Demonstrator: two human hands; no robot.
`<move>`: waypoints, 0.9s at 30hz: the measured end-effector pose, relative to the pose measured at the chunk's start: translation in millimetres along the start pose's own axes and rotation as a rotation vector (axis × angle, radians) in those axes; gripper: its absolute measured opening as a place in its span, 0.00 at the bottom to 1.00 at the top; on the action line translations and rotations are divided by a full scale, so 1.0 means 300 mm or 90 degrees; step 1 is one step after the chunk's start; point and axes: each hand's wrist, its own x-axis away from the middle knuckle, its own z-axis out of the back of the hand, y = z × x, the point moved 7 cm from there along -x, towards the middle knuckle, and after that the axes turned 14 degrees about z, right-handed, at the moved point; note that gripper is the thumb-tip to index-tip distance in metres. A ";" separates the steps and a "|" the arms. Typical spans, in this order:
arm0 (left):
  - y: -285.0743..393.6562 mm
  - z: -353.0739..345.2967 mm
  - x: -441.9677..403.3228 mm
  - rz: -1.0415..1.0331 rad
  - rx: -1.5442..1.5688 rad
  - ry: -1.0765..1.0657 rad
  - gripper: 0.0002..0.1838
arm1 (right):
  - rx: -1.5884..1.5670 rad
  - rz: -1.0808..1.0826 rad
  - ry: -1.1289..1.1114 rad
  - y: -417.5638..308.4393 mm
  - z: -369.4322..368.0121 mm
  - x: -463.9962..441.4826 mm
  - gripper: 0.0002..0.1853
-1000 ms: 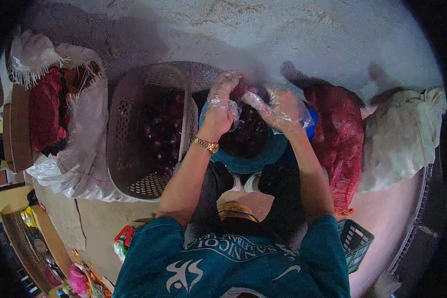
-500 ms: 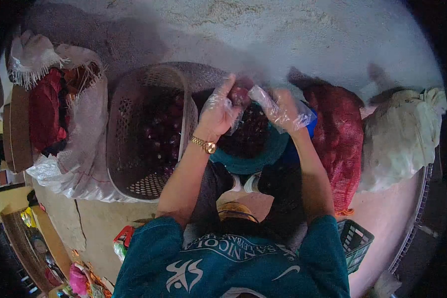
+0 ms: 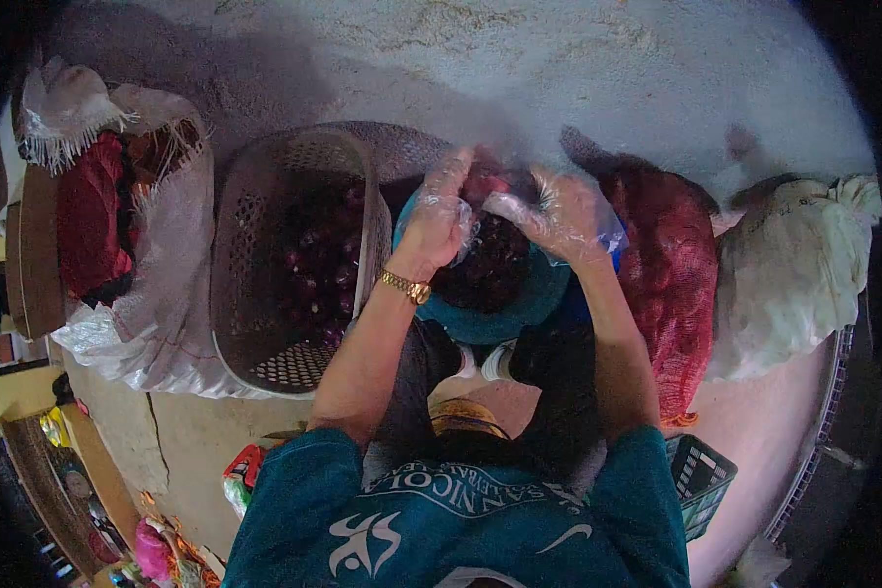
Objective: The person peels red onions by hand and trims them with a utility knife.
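Note:
A red onion (image 3: pixel 486 182) is held up between my two hands, above a teal basin (image 3: pixel 495 322) of dark onion skins or onions. My left hand (image 3: pixel 435 218), in a clear plastic glove and with a gold watch at the wrist, closes on the onion's left side. My right hand (image 3: pixel 564 214), also in clear plastic, has its thumb at the onion's lower right and its fingers curled round the far side. The far fingertips are partly hidden and blurred. To the left, a large perforated basket (image 3: pixel 227 294) holds many red onions (image 3: pixel 314 255).
Right of the basin stands a full red mesh sack (image 3: pixel 661 284), with a white sack (image 3: pixel 789 279) beyond it. An open white woven sack (image 3: pixel 171 265) is at far left. A dark green crate (image 3: pixel 701 490) sits by my right side. A wall (image 3: pixel 519 78) rises close ahead.
My right hand has turned and its fingers now curl over the onion, with the thumb against it. My left hand still holds the onion in nearly the same place.

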 end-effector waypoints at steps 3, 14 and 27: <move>0.017 -0.040 0.017 -0.050 -0.007 0.011 0.15 | 0.003 -0.003 0.024 0.046 -0.041 0.016 0.43; 0.025 -0.039 0.026 -0.056 -0.056 -0.012 0.18 | -0.251 -0.020 -0.041 0.033 -0.053 0.009 0.26; -0.004 -0.021 0.005 -0.002 -0.023 -0.017 0.19 | -0.222 0.027 0.012 -0.012 -0.008 0.007 0.31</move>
